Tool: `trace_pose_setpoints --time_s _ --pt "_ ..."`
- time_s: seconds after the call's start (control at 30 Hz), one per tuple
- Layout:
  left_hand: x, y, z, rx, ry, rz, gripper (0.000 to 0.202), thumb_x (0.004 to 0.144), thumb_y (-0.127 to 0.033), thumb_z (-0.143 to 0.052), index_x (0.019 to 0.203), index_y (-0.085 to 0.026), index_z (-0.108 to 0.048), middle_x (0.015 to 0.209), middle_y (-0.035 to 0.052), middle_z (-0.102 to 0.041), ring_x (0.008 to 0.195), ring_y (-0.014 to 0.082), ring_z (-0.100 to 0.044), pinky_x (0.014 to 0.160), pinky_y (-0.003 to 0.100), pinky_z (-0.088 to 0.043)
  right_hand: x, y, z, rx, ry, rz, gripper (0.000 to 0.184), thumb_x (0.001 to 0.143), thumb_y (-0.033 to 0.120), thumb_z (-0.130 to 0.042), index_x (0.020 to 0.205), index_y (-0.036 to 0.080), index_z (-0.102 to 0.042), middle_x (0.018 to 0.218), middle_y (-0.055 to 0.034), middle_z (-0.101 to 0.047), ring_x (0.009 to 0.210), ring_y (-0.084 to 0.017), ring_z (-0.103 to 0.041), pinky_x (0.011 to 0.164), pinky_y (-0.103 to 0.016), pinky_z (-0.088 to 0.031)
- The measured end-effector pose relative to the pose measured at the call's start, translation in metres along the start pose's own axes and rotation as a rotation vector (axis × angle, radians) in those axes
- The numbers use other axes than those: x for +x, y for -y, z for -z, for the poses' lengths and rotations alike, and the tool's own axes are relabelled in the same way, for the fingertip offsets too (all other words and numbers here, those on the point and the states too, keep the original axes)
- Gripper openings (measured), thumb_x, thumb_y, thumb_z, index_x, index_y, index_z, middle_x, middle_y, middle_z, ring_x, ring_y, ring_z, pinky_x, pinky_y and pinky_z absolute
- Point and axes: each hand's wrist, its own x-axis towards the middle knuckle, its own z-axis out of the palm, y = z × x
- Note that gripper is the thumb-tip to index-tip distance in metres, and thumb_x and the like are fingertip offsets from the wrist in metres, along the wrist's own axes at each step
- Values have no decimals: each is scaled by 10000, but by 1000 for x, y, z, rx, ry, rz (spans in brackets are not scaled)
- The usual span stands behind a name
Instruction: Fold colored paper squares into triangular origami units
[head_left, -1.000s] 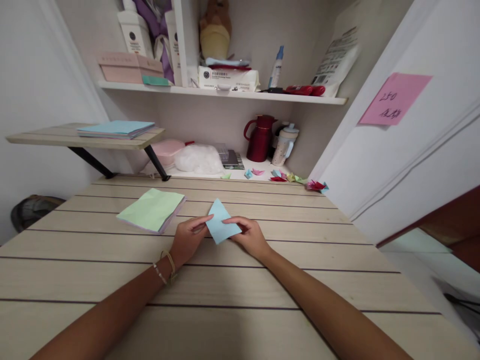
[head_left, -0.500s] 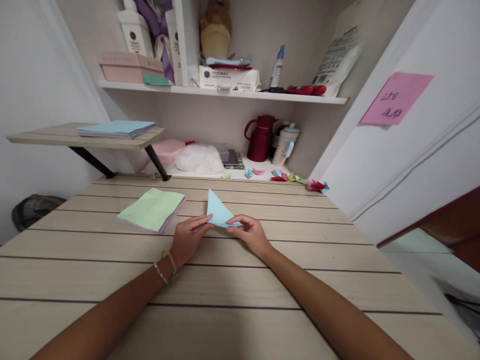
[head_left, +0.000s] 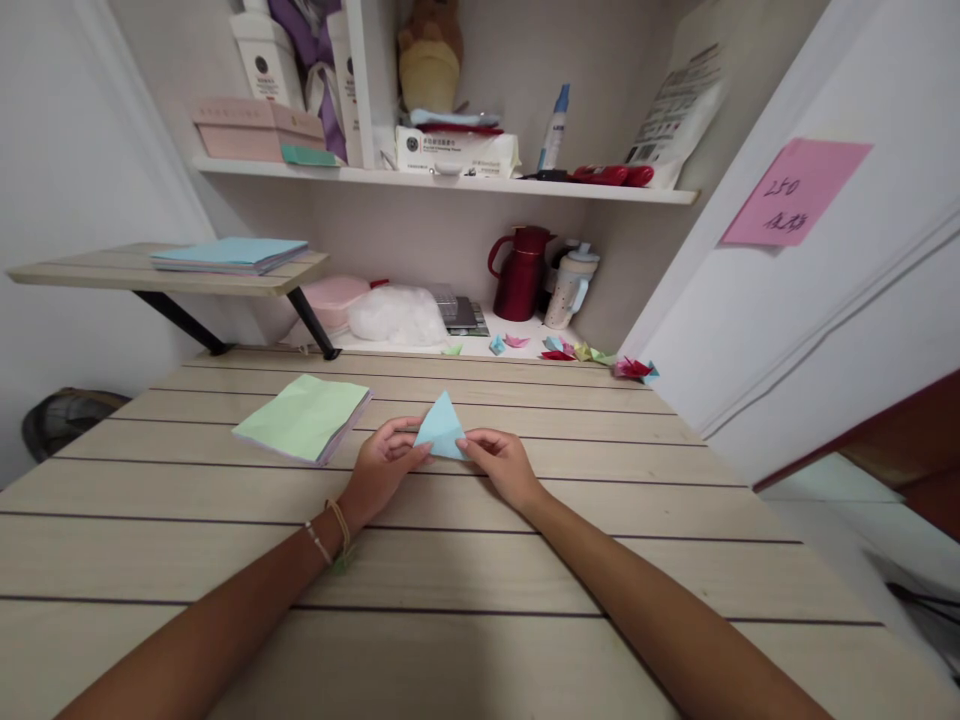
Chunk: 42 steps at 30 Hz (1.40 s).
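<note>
A small light blue paper [head_left: 442, 428], folded into a triangle with its tip pointing away from me, is held just above the wooden table [head_left: 480, 560]. My left hand [head_left: 382, 466] pinches its lower left corner and my right hand [head_left: 501, 465] pinches its lower right corner. Both hands have their fingers closed on the paper. A stack of square sheets with a green one on top [head_left: 304, 417] lies on the table just left of my left hand.
Several small folded paper figures [head_left: 570, 352] lie along the back ledge and far right corner. A red jug [head_left: 520, 272] and a white cup [head_left: 570, 285] stand behind them. A side shelf [head_left: 165, 272] holds blue paper; a pink note [head_left: 793, 192] sticks on the right wall.
The blue paper went from a wider sheet lying tilted between my hands to a smaller upright triangle. My hands have drawn closer together around it.
</note>
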Motion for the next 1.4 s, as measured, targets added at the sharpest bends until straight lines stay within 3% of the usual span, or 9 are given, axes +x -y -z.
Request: trace_pose_setpoints --time_s 0.13,0.3,0.53,0.77,0.9,1.13,1.4 --pt "1 1 1 17 -34 21 302 678 -328 -674 891 -134 -581 729 47 -695 604 140 -639 582 239 -501 -2 0 -1 -36 -40 1 225 564 349 -754 636 154 -667 571 -3 -618 509 -99 -480 487 -225 -365" --pt "3 1 5 14 1 53 286 670 -371 -671 819 -140 -588 706 46 -697 609 148 -642 615 260 -510 -1 0 -1 -49 -24 -14 261 502 355 -784 566 155 -628 493 25 -555 450 -76 -418 447 -215 -322" --pt "3 1 4 -1 28 79 274 662 -345 -685 824 -146 -587 703 30 -693 612 143 -644 638 261 -511 0 0 -1 -14 53 -57 274 635 422 -693 709 158 -692 609 1 -618 533 -96 -488 518 -226 -377" --pt "3 1 5 33 107 66 239 676 -338 -671 801 -139 -623 711 35 -687 640 142 -631 656 256 -510 -2 -2 -1 -35 38 -56 256 524 378 -770 559 156 -647 542 2 -598 496 -98 -479 466 -217 -357" --pt "2 -1 5 39 166 71 206 682 -322 -669 787 -148 -636 722 33 -690 673 150 -637 683 260 -507 -1 -4 2 11 52 -81 326 588 437 -723 506 149 -594 468 35 -529 445 -72 -430 470 -213 -350" --pt "3 1 6 17 201 70 158 698 -284 -662 785 -152 -642 688 18 -684 660 137 -629 687 248 -502 -1 0 2 127 141 -75 289 636 444 -694 610 162 -636 616 0 -637 584 -109 -570 638 -257 -460" --pt "3 -1 6 -1 169 90 166 698 -280 -664 794 -148 -634 737 18 -694 644 120 -625 683 234 -495 -3 2 -1 212 133 -73 270 641 385 -713 783 192 -588 627 38 -591 557 -88 -549 585 -229 -468"
